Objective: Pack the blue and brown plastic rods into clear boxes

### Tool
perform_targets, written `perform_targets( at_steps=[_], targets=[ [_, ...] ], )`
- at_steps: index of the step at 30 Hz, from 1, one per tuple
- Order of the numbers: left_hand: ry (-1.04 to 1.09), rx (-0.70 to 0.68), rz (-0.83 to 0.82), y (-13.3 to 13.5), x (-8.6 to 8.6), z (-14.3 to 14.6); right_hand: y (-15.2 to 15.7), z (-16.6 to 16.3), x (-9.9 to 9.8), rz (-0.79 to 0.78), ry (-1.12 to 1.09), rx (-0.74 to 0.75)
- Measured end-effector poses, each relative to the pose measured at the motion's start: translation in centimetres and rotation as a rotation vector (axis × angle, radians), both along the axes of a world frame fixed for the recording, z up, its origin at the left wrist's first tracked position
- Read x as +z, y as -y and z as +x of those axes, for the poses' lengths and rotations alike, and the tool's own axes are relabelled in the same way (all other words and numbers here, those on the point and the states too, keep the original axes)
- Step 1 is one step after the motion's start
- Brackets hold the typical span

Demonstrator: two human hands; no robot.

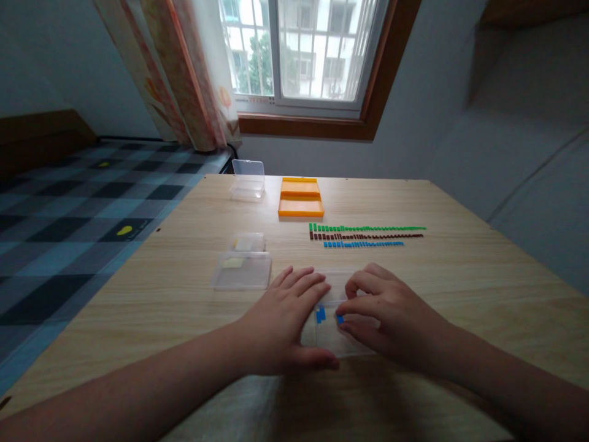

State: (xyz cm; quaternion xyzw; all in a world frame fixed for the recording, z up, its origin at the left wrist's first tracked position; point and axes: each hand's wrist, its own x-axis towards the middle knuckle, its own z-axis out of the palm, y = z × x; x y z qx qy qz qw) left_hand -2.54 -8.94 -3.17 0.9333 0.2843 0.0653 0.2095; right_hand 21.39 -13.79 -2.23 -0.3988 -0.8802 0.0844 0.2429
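Your left hand (283,322) is spread, hiding part of the clear box (330,336), well short of the tabletop's far edge (368,179); your right hand (391,313) pinches a partly covered blue piece (340,319).

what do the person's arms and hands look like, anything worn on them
The left hand and right hand are bare, with no gloves or rings visible. The left forearm and right forearm show no sleeves, watch or bracelet.

Left fingers (309,285) bar leftward, coloured rows (354,236) ahead; rightward, table (483,276) seems open.
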Motion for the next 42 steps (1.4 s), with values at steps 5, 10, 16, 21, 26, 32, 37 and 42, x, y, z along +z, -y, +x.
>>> perform_targets(
  at_steps=[5, 10, 16, 21, 26, 32, 37, 42],
  targets=[
    [-0.030, 0.008, 0.007, 0.0, 0.0, 0.0, -0.6, -0.2, -0.2, -0.013, 0.064, 0.011],
    [-0.003, -0.006, 0.007, 0.0, 0.0, 0.0, -0.2, 0.4, 0.1, -0.012, 0.026, 0.043],
    [0.019, -0.004, 0.008, 0.0, -0.1, 0.0, 0.0, 0.2, -0.3, -0.015, 0.057, 0.059],
    [-0.009, -0.002, 0.021, 0.0, -0.1, 0.1, -0.1, -0.3, -0.6, 0.032, 0.092, 0.036],
    [-0.020, -0.001, 0.023, 0.0, 0.0, 0.2, 0.0, -0.5, -0.3, 0.034, 0.087, 0.038],
    [-0.025, -0.002, 0.015, 0.0, 0.1, 0.2, 0.1, -0.5, -0.3, 0.030, 0.019, 0.027],
    [-0.026, -0.001, 0.023, 0.1, 0.0, 0.3, -0.1, -0.5, -0.5, 0.016, 0.058, 0.021],
    [-0.013, -0.002, 0.030, 0.0, -0.2, 0.3, 0.1, -0.6, -0.4, 0.045, 0.014, 0.025]
  ],
)
